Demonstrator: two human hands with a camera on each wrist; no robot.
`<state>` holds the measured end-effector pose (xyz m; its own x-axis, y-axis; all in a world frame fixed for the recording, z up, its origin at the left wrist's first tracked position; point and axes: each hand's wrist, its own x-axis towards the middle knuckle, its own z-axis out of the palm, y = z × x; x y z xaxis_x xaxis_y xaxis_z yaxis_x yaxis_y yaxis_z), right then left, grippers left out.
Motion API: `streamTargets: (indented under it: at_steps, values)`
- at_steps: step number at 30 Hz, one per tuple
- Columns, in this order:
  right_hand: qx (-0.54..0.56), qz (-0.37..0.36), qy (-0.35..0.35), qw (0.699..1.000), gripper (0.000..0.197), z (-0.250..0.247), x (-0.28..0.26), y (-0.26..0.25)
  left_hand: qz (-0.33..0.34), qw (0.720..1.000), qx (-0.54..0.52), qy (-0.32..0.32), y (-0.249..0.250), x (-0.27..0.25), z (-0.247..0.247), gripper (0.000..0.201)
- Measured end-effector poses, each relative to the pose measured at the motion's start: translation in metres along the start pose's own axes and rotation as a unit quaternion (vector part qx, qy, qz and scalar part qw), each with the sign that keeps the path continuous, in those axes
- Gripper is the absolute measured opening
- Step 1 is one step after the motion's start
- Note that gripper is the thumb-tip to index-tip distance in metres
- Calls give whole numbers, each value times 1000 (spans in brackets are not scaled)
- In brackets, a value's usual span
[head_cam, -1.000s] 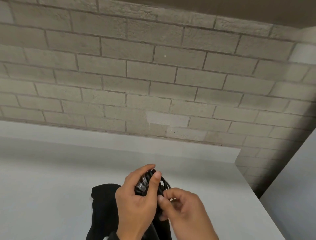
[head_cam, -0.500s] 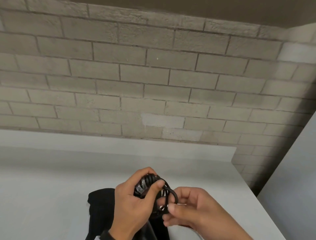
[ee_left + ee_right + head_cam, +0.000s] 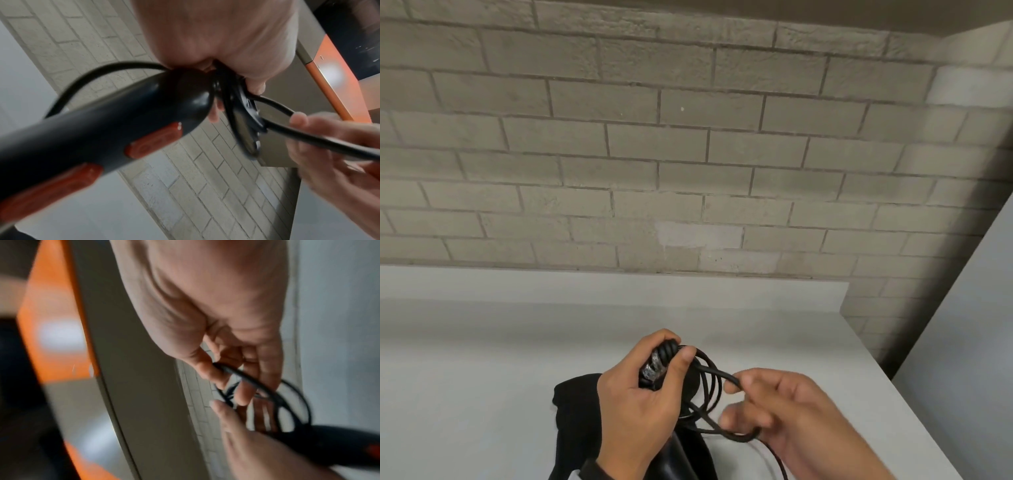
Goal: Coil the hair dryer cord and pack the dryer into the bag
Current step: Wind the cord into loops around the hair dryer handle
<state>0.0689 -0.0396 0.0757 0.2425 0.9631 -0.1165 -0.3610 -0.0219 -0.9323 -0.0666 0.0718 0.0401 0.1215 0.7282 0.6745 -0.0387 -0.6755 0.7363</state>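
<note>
My left hand (image 3: 673,349) grips the coiled turns of the black cord (image 3: 709,377) against the end of the hair dryer's handle. The dryer (image 3: 98,129) is black with red-orange buttons and hangs down below that hand. My right hand (image 3: 736,401) pinches a loop of the cord between thumb and fingers, a little to the right of the coil. The same pinch on the cord (image 3: 246,378) shows in the right wrist view. A black bag (image 3: 578,407) lies on the white table (image 3: 482,377) under my left wrist. A loose run of cord trails down to the lower right.
A grey brick wall (image 3: 688,154) stands behind the table. The table's right edge (image 3: 887,383) runs diagonally close to my right hand, with a drop beyond it. An orange-edged panel (image 3: 333,68) shows in the wrist views.
My right hand has drawn away to the right, pulling a loop of cord out from the coil. My left hand keeps its grip on the coil and has barely moved.
</note>
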Motion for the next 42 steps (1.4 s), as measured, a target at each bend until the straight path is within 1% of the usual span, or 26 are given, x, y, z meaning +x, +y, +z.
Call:
streamTargets:
  at_steps: [3,4,6,8,9,11,12,13,14,15,17,20,21,23,25,27,29,30,31,32,33,35,36,38,39,42]
  values:
    - [54,65,-59,995,41,-19,-1,-11,-16,1000,-12,-6,1,1,0,11]
    - [47,71,-73,994,45,-25,-1,-10,-29,999,-22,-6,0,0,0,7]
    - [-38,49,-88,994,48,-31,-2,-3,-67,996,-53,-8,-1,0,0,5]
    - [-147,3,-86,985,40,-33,-4,11,-100,992,-78,-9,-1,0,-1,6]
    - [-168,-27,-72,983,32,-34,-4,18,-111,990,-83,-7,0,0,-1,6]
    - [-159,-127,-84,976,19,-34,-3,30,-121,989,-84,-13,0,2,-1,8]
    - [-146,-186,-118,964,15,-32,-2,38,-120,989,-84,-16,-1,3,1,11]
    - [-128,-228,-151,953,12,-32,-1,47,-120,989,-84,-18,-1,4,2,13]
    - [-115,-251,-157,948,9,-33,0,55,-119,989,-83,-20,-1,4,3,14]
    - [-125,-257,-146,947,5,-33,1,62,-116,990,-80,-21,-1,5,4,16]
    - [-188,-268,-94,940,20,-35,4,73,-116,990,-74,-24,-1,5,5,19]
    - [-247,-268,-17,931,27,-26,2,73,-121,990,-75,-18,-3,5,6,20]
    - [-271,-281,21,920,26,-21,3,70,-120,990,-74,-17,-4,5,7,19]
    - [-271,-282,71,918,19,-13,5,63,-115,990,-73,-20,-4,5,7,14]
    - [-246,-300,92,917,15,-8,2,64,-114,991,-73,-18,-5,6,8,10]
    - [-181,-283,113,935,5,-3,-3,60,-117,990,-73,-5,-7,8,7,13]
    - [-171,-230,180,941,31,-9,-9,53,-113,991,-73,2,-11,11,6,13]
    - [-151,-211,204,944,37,-12,-13,50,-106,992,-72,-1,-12,12,6,12]
    - [-130,-195,231,944,35,-13,-17,43,-102,992,-71,-6,-13,12,6,10]
    - [-111,-172,230,951,23,-13,-21,34,-101,992,-74,-9,-13,11,5,9]
    - [-108,-137,208,962,15,-13,-25,24,-103,991,-82,-9,-13,11,5,9]
    - [-203,-50,166,964,63,-31,-38,10,-112,989,-98,-14,-13,8,6,8]
    - [-250,-34,141,957,73,-39,-47,4,-119,987,-105,-21,-12,7,6,8]
    - [-310,-5,113,944,72,-49,-56,-8,-136,984,-110,-38,-11,5,6,11]
    - [-323,-1,123,938,71,-49,-54,-11,-144,982,-110,-46,-10,4,7,12]
    - [-307,-70,172,934,70,-49,-54,-13,-157,980,-113,-52,-10,5,6,13]
